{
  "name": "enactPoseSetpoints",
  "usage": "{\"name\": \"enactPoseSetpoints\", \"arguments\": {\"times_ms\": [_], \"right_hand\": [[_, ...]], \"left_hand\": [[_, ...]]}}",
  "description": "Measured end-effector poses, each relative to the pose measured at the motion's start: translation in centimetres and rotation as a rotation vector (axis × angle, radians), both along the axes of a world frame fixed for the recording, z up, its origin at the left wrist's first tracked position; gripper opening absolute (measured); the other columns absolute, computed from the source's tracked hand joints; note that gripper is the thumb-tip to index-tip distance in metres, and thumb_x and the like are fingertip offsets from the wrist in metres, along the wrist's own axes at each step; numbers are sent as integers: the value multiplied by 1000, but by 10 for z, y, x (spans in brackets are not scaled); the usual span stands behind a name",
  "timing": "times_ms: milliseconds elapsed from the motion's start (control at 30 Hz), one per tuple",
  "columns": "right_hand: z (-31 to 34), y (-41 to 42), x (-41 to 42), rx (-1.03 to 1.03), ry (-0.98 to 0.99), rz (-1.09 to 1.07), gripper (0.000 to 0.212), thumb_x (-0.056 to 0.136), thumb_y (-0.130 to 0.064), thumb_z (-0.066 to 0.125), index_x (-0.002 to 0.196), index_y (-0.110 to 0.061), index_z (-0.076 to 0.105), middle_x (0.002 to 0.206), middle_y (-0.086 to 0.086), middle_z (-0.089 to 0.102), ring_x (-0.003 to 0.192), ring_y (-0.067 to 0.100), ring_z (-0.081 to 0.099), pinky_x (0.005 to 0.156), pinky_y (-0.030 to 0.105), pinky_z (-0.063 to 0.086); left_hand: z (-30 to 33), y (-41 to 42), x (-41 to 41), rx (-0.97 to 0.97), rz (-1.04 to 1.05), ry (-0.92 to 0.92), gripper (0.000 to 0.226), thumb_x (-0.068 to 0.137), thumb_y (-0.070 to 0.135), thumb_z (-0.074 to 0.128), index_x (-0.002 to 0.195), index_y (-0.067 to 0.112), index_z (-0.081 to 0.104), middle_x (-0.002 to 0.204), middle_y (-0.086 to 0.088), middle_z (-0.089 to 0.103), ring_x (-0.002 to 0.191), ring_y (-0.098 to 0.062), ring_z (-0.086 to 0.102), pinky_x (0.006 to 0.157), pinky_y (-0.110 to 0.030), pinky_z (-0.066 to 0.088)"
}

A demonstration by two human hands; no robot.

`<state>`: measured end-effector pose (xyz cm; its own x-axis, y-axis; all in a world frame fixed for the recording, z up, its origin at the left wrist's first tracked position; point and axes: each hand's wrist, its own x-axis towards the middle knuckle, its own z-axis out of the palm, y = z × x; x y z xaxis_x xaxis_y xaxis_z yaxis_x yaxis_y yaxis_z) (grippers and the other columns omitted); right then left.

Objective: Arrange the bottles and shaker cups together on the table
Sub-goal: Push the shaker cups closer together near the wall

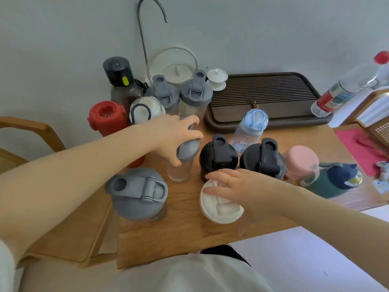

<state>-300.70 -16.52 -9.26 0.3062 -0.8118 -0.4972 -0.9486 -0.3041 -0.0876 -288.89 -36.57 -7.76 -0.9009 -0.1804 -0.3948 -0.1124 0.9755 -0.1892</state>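
Many bottles and shaker cups stand on the wooden table (185, 239). My left hand (175, 133) grips the grey lid of a clear shaker cup (182, 165) at the middle. My right hand (237, 186) holds a white-lidded cup (219, 209) near the front edge, fingers over its lid. Behind the white cup stand two black shakers (217, 157) (263, 159). A grey-lidded shaker (136, 192) stands at the front left. A red bottle (107, 118), a dark bottle (121, 81) and two grey-lidded shakers (164, 92) (195, 93) are grouped at the back left.
A dark slatted tray (269, 95) lies at the back right, with a blue-lidded bottle (250, 127) before it. A pink-lidded cup (301, 159) and a green bottle (334, 180) stand at the right. A white kettle (174, 68) and a clear red-capped bottle (349, 85) are further back. A wooden chair (52, 207) is left.
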Motion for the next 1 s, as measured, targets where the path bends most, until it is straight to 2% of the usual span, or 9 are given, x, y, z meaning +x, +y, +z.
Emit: {"name": "enactPoseSetpoints", "arguments": {"times_ms": [67,200,367,467,533,633,700,833,1000], "right_hand": [[-17,3,6,-21,90,30,101,68,-55,70,142,-34,6,156,5,1,143,29,5,108,46,33],[-29,1,19,-162,140,46,91,67,-36,74,134,-30,12,146,14,23,117,37,38,83,46,48],[-19,14,16,-130,181,-69,83,66,-51,69,132,-26,24,137,14,38,103,32,48,85,40,42],[1,9,18,-291,131,-107,76,68,-71,45,125,-21,44,126,6,53,101,26,54,84,40,48],[16,-10,15,-391,64,-220,76,74,-69,40,131,-18,42,130,6,52,109,26,54,88,41,48],[18,-49,-7,-256,51,-433,78,78,-57,57,139,-18,28,143,9,36,119,28,48,95,40,45],[9,-69,-19,-42,-1,-510,89,73,-54,67,142,-22,21,148,10,26,123,31,46,96,41,47],[-4,-81,-24,46,-49,-478,86,65,-50,75,133,-22,29,129,9,41,107,29,53,87,42,52],[-6,-73,-18,51,49,-402,95,61,-60,72,135,-20,28,128,5,47,110,28,54,86,42,51]], "left_hand": [[-2,1,-2,7,29,42,81,65,54,66,133,28,30,139,-7,23,94,-30,54,79,-41,51],[-6,6,-4,12,124,72,79,65,60,62,129,20,35,128,-10,32,89,-33,55,78,-42,50],[-7,17,-5,-53,167,97,80,69,73,51,121,13,39,123,-13,35,90,-36,54,75,-40,44],[-12,19,-3,-64,174,125,93,64,80,48,127,15,34,129,-13,34,95,-36,53,78,-40,43],[-13,16,-1,-67,138,134,105,54,83,53,131,16,28,130,-12,33,105,-35,49,85,-42,42],[-12,14,0,-97,72,133,113,49,78,63,136,19,22,131,-11,31,119,-32,37,99,-43,37],[-13,16,-1,-85,101,130,103,54,68,68,134,18,25,129,-12,31,114,-32,40,92,-42,40],[-13,21,-4,-76,208,155,83,57,57,68,120,14,36,121,-12,34,99,-33,43,77,-39,42],[-13,18,-16,2,333,187,87,62,58,67,127,12,32,129,-14,31,106,-36,40,85,-41,43]]}}
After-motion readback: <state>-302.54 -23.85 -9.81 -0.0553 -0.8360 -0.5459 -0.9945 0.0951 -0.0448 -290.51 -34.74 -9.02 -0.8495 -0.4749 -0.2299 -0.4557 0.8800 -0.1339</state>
